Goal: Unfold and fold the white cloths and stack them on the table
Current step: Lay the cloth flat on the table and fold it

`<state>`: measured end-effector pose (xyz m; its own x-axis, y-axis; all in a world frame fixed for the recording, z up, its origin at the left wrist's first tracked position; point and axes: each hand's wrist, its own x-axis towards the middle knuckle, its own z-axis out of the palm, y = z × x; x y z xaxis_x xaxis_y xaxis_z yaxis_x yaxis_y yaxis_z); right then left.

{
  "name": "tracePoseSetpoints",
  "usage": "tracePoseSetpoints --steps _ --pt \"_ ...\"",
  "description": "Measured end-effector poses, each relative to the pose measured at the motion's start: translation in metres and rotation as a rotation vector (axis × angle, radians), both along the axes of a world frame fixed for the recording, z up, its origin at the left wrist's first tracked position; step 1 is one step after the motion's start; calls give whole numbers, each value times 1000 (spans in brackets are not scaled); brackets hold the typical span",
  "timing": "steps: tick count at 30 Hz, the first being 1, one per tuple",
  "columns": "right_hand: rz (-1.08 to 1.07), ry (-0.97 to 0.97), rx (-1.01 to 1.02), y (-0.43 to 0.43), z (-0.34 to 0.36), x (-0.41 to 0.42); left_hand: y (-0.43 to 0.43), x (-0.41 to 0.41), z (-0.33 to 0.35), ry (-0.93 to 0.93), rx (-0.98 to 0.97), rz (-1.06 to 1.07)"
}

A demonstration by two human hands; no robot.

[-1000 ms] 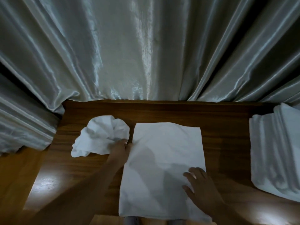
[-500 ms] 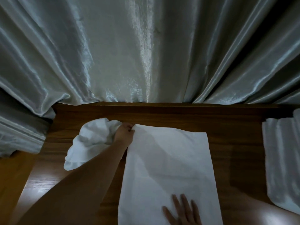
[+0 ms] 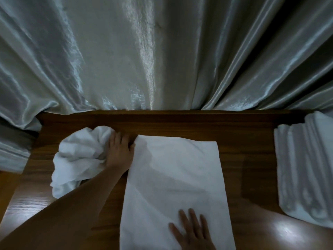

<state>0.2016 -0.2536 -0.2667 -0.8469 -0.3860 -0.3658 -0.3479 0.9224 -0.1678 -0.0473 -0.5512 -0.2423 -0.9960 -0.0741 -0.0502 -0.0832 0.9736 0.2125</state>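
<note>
Pressing flat cloth [image 3: 177, 175] near edge, right hand [image 3: 193, 232] spread, left hand [image 3: 119, 153] released at far-left corner

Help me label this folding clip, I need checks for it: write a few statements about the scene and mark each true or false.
1. The right hand lies flat on the spread cloth. True.
2. The crumpled cloth lies right of the spread cloth. False: it lies to its left.
3. The left hand is at the spread cloth's far left corner. True.
4. The folded stack sits on the spread cloth. False: it lies apart, at the right end of the table.
</note>
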Motion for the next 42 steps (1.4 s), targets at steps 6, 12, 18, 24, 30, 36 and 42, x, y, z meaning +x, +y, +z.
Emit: tracePoseSetpoints --steps 6,12,18,24,30,36,42 --pt "-142 50 -61 25 20 -46 16 47 -12 -120 -181 -520" --pt "-273 46 56 64 20 -92 8 56 -21 -215 -209 -448" --pt "-168 10 67 75 28 -92 9 85 -3 -191 -228 -595" --pt "185 -16 -25 120 39 -36 -17 194 18 -480 -76 -1043" --pt "311 -92 86 145 33 8 -34 248 0 -400 -210 -1058" --pt "264 -20 -74 137 39 -6 -25 239 11 -284 -97 -1030" --pt "88 -142 -142 145 52 -2 -18 244 18 -225 -72 -962"
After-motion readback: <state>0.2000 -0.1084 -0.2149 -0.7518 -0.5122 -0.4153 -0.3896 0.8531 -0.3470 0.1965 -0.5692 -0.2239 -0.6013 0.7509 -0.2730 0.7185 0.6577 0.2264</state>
